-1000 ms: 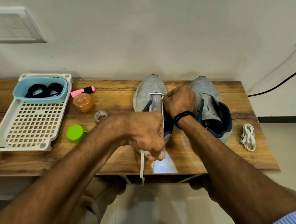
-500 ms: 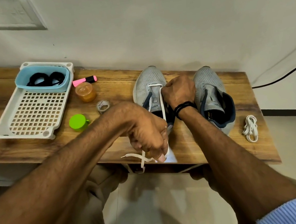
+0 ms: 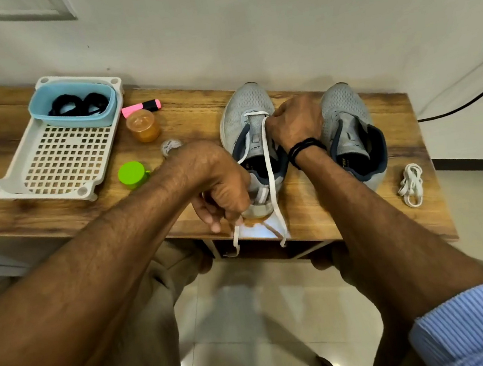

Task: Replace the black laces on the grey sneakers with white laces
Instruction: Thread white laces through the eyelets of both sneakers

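Note:
Two grey sneakers stand side by side on the wooden table [image 3: 3, 215], toes to the wall. A white lace [image 3: 268, 163] runs through the lowest eyelets of the left sneaker [image 3: 245, 103], and both its ends trail over the table's front edge. My left hand [image 3: 218, 183] pinches one lace end near the shoe's heel. My right hand [image 3: 295, 120] grips the right side of that shoe at the eyelets. The right sneaker [image 3: 345, 107] has no lace. A bundled white lace [image 3: 411, 184] lies right of it. Black laces [image 3: 78, 105] are coiled in a blue tub [image 3: 74, 121].
A white slotted tray [image 3: 58, 160] holds the blue tub at the left. Around it lie a pink highlighter [image 3: 141, 107], an orange jar [image 3: 143, 125], a green cap [image 3: 132, 174] and a small tape roll [image 3: 170, 145]. A black cable [image 3: 466, 100] hangs at the right wall.
My left hand has pulled the lace end slightly left and toward the table's front edge. The free lace ends now hang over that edge. My right hand has stayed on the shoe.

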`<control>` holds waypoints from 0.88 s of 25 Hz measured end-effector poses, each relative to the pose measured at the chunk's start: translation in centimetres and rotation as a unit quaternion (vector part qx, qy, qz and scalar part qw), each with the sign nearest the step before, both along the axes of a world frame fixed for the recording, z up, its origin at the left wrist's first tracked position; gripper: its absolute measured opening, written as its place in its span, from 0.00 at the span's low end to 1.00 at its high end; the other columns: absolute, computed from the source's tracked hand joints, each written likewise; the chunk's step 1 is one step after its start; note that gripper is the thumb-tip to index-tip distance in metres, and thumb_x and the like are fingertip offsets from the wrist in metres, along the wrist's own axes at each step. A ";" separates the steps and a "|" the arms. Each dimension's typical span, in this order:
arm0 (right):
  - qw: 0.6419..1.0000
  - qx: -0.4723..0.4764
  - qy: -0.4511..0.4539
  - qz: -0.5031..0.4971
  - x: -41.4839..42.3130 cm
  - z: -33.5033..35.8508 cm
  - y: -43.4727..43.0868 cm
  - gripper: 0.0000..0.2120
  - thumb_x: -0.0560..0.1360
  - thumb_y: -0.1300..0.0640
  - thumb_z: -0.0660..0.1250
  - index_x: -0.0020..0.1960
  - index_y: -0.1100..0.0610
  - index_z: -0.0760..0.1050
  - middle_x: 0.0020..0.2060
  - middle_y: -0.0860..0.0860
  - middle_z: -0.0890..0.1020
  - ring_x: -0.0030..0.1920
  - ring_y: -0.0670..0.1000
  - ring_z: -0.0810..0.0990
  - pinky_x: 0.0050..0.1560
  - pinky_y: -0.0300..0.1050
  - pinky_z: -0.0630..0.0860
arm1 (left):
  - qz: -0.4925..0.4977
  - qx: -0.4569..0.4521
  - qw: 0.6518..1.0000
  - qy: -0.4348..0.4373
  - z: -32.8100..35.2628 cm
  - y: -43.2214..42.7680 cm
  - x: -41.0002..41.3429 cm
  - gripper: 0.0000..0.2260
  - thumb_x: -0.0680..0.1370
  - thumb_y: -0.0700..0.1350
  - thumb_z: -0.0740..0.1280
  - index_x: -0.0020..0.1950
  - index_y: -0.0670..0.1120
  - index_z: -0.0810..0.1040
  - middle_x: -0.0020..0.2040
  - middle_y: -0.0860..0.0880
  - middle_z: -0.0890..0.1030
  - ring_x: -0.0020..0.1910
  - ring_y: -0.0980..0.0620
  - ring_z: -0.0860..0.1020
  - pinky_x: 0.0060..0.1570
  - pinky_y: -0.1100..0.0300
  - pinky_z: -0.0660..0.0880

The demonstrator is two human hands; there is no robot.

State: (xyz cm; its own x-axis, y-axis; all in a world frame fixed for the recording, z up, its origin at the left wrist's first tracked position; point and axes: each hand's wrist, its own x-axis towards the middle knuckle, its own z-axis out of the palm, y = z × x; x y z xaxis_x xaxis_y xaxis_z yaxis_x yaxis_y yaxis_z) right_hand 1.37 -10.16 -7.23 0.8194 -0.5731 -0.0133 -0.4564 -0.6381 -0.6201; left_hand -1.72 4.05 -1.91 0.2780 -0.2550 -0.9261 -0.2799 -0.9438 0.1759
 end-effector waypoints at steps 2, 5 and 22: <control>1.000 0.005 0.009 0.018 -0.1 0.2 -0.1 0.07 0.67 0.61 0.66 0.36 0.56 0.83 0.33 0.53 0.83 0.35 0.52 0.80 0.38 0.44 0.81 | 0.024 0.004 0.999 -0.041 -0.3 0.3 0.7 0.04 0.81 0.38 0.65 0.55 0.40 0.76 0.43 0.45 0.77 0.32 0.55 0.78 0.29 0.64 0.79; 0.999 0.006 0.013 0.047 -0.6 0.4 0.0 0.07 0.67 0.60 0.66 0.35 0.58 0.83 0.30 0.52 0.82 0.32 0.50 0.80 0.36 0.44 0.81 | 0.059 0.007 0.995 -0.079 -0.7 1.0 0.9 0.07 0.82 0.42 0.65 0.54 0.39 0.77 0.41 0.45 0.80 0.35 0.52 0.80 0.30 0.63 0.79; 0.983 0.015 0.022 0.183 3.1 1.1 -1.2 0.10 0.74 0.56 0.72 0.55 0.55 0.84 0.52 0.51 0.85 0.55 0.50 0.82 0.59 0.43 0.76 | 0.328 -0.281 0.838 -0.335 -2.8 -1.3 9.1 0.13 0.77 0.48 0.73 0.57 0.43 0.84 0.55 0.46 0.84 0.54 0.49 0.81 0.55 0.55 0.79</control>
